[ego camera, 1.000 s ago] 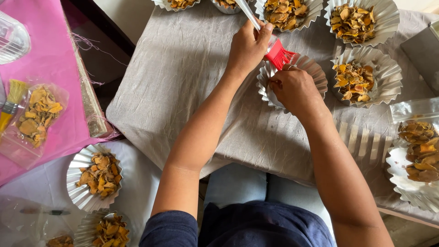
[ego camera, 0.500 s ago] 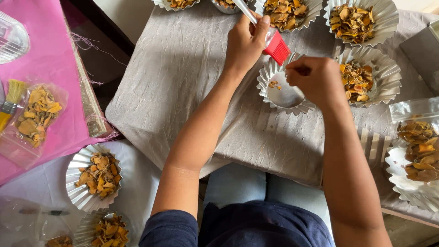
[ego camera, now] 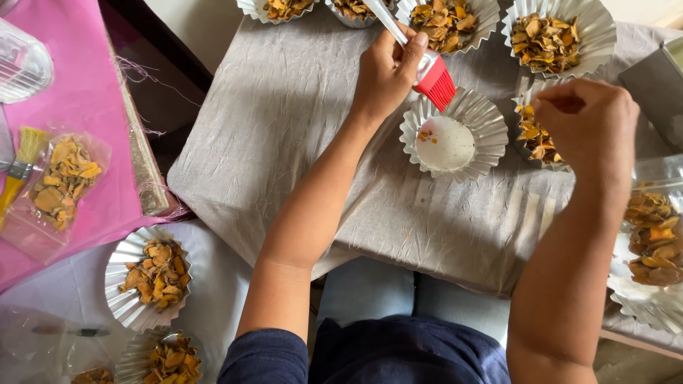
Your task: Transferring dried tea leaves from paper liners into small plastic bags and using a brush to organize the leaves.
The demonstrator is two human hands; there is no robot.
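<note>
The right hand has lifted off the near-empty foil cup and swung to the right of the frame, above a part-hidden full cup; a second ago it lay on the cup's rim. Its fingers are curled together, and whether they pinch anything cannot be told. That leaves the cup uncovered at upper centre on the grey cloth: a pale bare bottom with a few orange crumbs at its left. The left hand is clamped round the brush, red bristles now raised just over the cup's upper rim.

Containers, largest first: at the right edge, a clear bag of yellow-brown chips over foil; along the top, four full cups, the clearest at upper right; lower left, two more full cups; at left, on the pink cloth, a small bag of chips beside a yellow brush.
</note>
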